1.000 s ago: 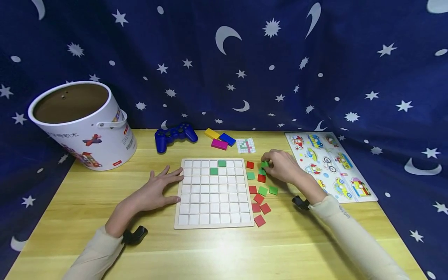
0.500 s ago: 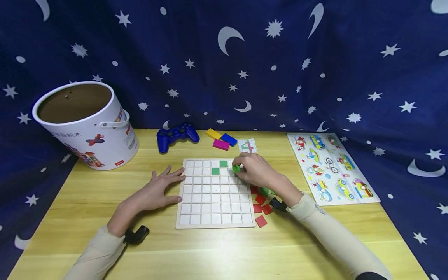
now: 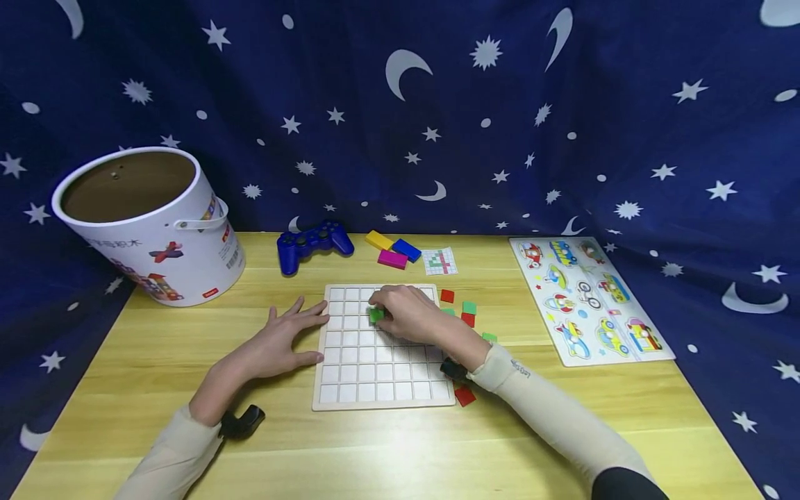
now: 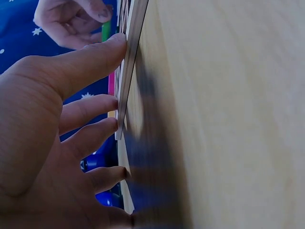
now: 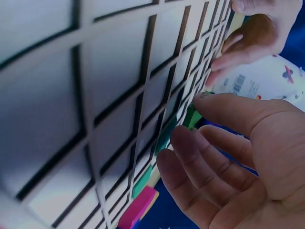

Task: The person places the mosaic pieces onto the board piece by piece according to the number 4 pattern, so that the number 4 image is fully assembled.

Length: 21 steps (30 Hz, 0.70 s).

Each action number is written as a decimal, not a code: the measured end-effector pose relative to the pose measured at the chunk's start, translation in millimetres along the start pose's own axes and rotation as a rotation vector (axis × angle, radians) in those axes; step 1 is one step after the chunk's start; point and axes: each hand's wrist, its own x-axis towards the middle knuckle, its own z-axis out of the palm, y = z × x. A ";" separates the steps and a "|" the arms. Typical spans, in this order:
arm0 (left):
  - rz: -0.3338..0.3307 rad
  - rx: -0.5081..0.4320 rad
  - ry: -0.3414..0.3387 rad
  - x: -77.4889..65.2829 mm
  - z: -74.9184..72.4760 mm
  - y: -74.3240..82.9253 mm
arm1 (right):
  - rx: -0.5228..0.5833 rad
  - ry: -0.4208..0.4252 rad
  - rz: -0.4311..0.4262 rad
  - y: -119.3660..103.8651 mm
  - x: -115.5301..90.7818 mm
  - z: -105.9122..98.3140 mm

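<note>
board (image 3: 366, 392): flat on table (image 3: 294, 451), prob. stiff, light wood, may slide; hold by rim | L hand (image 3: 280, 340): fingers spread, tips at board's L edge, grasping nothing | R hand (image 3: 409, 314): pinching tile (image 3: 376, 315) (grn) | tile: over board's far rows, contact unclear; prob. light, rigid, slick; take by opp. edges | card (image 3: 439, 261): beyond board

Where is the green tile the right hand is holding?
In the head view, the green tile is pinched by the right hand at the far half of the grid board, to the right of the left hand.
</note>
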 end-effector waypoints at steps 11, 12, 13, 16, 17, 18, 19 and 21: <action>0.014 0.004 0.019 -0.6 -1.0 2.7 | -0.049 -0.048 -0.065 -9.5 13.2 8.9; 0.014 0.003 0.018 -0.5 -0.8 2.7 | -0.040 -0.051 -0.068 -9.6 13.9 8.7; 0.010 0.005 0.017 -0.4 -0.6 2.6 | -0.028 -0.053 -0.070 -9.5 14.6 8.3; 0.006 0.008 0.016 -0.2 0.1 1.7 | 0.004 -0.063 -0.065 -9.1 16.7 7.1; 0.005 0.009 0.017 -0.4 0.1 1.7 | 0.012 -0.067 -0.062 -8.9 17.4 7.0; 0.003 0.009 0.016 -0.6 0.2 1.6 | 0.021 -0.071 -0.058 -8.5 18.3 7.0; 0.001 0.009 0.015 -0.8 0.3 1.1 | 0.024 -0.076 -0.055 -8.2 18.9 7.2; 0.001 0.008 0.013 -1.4 0.4 1.1 | 0.031 -0.084 -0.049 -8.0 19.8 7.3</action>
